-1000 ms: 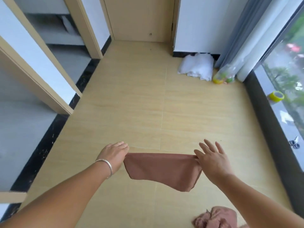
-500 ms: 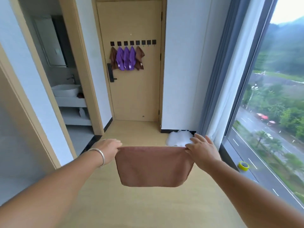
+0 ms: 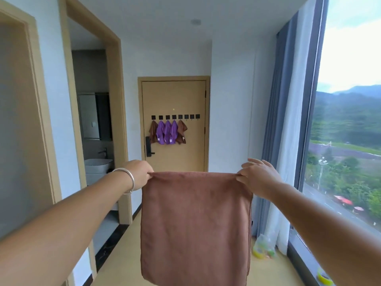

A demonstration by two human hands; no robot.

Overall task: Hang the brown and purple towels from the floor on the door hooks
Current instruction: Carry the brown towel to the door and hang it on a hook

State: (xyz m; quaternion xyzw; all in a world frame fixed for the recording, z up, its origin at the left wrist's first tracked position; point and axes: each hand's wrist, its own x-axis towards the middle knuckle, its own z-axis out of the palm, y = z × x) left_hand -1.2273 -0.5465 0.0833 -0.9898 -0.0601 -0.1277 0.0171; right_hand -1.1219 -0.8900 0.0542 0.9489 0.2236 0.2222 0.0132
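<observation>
a: where's the brown towel (image 3: 195,223) now?

b: held up in the air, well short of the door (image 3: 175,157). the left hand (image 3: 139,172) pinches one top corner and the right hand (image 3: 257,176) pinches the other (its spare fingers are splayed), so the cloth hangs as a flat rectangle.

a: which step is that?

b: i'd say carrying, with the hanging not yet done. five towels (image 3: 168,132) already sit on the hooks (image 3: 175,117), brown outside, purple between.

a: and next?

b: probably a walk to the door, then a free hook at the right end; i can't see any loop on it.

a: the fabric?

b: soft, matte and plush, apparently doubled over. the hooks are small dark squares on smooth tan wood.
</observation>
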